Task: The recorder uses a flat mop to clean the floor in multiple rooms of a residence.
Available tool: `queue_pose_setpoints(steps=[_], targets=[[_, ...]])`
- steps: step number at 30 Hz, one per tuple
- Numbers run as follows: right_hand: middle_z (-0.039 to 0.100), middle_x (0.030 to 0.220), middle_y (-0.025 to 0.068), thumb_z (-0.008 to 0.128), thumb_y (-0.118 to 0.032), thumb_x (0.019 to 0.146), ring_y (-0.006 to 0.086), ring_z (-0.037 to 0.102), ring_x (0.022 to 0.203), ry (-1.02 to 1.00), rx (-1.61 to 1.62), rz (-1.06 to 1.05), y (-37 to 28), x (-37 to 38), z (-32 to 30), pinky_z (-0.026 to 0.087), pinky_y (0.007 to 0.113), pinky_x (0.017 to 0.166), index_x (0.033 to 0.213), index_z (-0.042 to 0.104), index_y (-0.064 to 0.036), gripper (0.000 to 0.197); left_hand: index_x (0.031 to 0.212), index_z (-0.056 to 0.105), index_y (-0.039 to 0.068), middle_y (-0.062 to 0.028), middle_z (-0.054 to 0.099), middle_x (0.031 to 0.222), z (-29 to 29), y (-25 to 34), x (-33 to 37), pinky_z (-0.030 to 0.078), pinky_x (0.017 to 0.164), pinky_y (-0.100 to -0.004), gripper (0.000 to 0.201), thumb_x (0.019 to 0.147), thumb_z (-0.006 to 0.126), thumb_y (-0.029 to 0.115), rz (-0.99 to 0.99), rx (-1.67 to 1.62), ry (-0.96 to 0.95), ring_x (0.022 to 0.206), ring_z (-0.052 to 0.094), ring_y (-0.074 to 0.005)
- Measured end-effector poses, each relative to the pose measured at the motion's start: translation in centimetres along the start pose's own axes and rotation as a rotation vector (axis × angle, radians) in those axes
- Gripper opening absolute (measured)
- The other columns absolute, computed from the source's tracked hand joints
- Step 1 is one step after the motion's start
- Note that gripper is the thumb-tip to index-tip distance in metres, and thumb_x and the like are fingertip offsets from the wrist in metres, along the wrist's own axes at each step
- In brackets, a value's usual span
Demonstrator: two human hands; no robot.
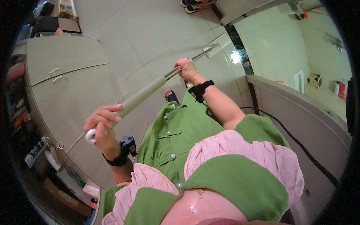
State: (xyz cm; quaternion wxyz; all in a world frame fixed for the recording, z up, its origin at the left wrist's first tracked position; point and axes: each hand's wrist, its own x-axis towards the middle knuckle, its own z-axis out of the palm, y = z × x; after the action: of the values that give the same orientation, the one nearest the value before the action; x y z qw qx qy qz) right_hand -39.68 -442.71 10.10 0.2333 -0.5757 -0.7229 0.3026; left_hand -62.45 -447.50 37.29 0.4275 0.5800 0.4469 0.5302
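Note:
A flat mop (pixel 144 96) slants across the view, its pale thick handle at lower left and its thin metal pole rising to the right. My left hand (pixel 103 122) is closed round the handle's end, by a white hanging loop. Farther up, my right hand (pixel 186 69) grips the metal part just above the pale sleeve. The mop's flat whitish head (pixel 221 44) lies on the tiled floor beside a dark threshold strip. Both my wrists wear black straps.
A pale cabinet (pixel 71 90) with curved handles stands at left, next to crowded shelves (pixel 48 161). Shoes (pixel 191 6) sit at the far edge. On the right are a dark threshold (pixel 243 56), a low ledge (pixel 296 99) and a black cable (pixel 296 140).

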Motion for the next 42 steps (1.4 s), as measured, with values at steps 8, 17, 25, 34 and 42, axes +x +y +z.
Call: queue_pose_setpoints(steps=[8, 17, 25, 34, 42], targets=[[0.054, 0.067, 0.0118, 0.050, -0.010, 0.057, 0.0307, 0.053, 0.069, -0.319, 0.175, -0.275, -13.0, -0.5, 4.0, 0.043, 0.039, 0.059, 0.067, 0.056, -0.0119, 0.012, 0.063, 0.037, 0.005, -0.0105, 0.041, 0.060, -12.0, 7.2, -11.2, 0.040, 0.060, -0.0452, 0.017, 0.072, 0.040, 0.019, 0.271, 0.070, 0.195, 0.061, 0.044, -0.0221], [0.057, 0.065, 0.0084, 0.054, -0.016, 0.061, 0.0277, 0.055, 0.069, -0.779, 0.140, -0.720, -28.7, -2.4, 13.1, 0.044, 0.037, 0.060, 0.068, 0.058, -0.0116, 0.010, 0.062, 0.039, 0.004, -0.0068, 0.038, 0.054, -12.2, 14.5, -22.1, 0.040, 0.050, -0.0345, 0.025, 0.078, 0.031, 0.022, 0.435, 0.794, 0.863, 0.050, 0.041, -0.0187], [0.057, 0.070, 0.0063, 0.057, -0.021, 0.063, 0.0249, 0.055, 0.073, -0.977, 0.120, -0.734, -28.7, -0.4, 19.3, 0.043, 0.037, 0.062, 0.073, 0.059, -0.0145, 0.012, 0.062, 0.037, 0.004, -0.0084, 0.040, 0.054, -10.9, 10.3, -20.8, 0.043, 0.052, -0.0373, 0.021, 0.068, 0.032, 0.024, 0.227, 0.904, 0.828, 0.052, 0.044, -0.0220], [0.054, 0.063, 0.0066, 0.054, -0.017, 0.060, 0.0261, 0.054, 0.068, -0.692, 0.180, -0.465, -20.0, -0.4, 10.2, 0.041, 0.038, 0.062, 0.067, 0.056, -0.0146, 0.008, 0.067, 0.040, 0.006, -0.0038, 0.038, 0.055, -12.5, 9.7, -13.4, 0.035, 0.052, -0.0292, 0.021, 0.069, 0.035, 0.027, 0.385, 0.337, 0.376, 0.051, 0.037, -0.0164], [0.056, 0.066, 0.0097, 0.050, -0.018, 0.061, 0.0292, 0.054, 0.067, -0.591, 0.037, -0.206, -6.1, -0.4, 1.2, 0.043, 0.038, 0.059, 0.069, 0.056, -0.0129, 0.011, 0.070, 0.044, 0.001, -0.0143, 0.051, 0.061, -4.3, 1.9, -6.5, 0.043, 0.053, -0.0350, 0.020, 0.071, 0.036, 0.019, 0.245, 0.027, 0.196, 0.055, 0.049, -0.0254]])
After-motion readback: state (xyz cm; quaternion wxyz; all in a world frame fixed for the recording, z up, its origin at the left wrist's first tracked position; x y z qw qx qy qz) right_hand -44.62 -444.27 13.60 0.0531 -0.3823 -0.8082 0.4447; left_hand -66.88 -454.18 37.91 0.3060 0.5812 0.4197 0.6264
